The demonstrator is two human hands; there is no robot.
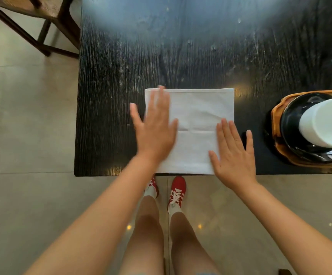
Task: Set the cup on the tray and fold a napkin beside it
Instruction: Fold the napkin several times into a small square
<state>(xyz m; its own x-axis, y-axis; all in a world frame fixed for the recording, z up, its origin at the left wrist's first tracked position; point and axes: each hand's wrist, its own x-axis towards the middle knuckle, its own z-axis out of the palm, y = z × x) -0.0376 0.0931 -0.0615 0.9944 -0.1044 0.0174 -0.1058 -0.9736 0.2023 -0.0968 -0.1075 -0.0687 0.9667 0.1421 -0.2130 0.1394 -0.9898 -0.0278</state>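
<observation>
Fingers of the left hand (154, 129) and right hand (233, 153) are being pressed flat, gripping nothing, on the white napkin (196, 118); edges should be kept aligned.

The napkin (196, 124) lies flat on the table (121, 76) at its near edge. The left hand (155, 128) rests on its left side, the right hand (234, 153) on its near right corner. To the right, apart from the napkin, the tray (276, 116) holds a plate (292, 124) with the cup (323, 122) on it. A chair (48, 22) stands beyond the table's left edge.
</observation>
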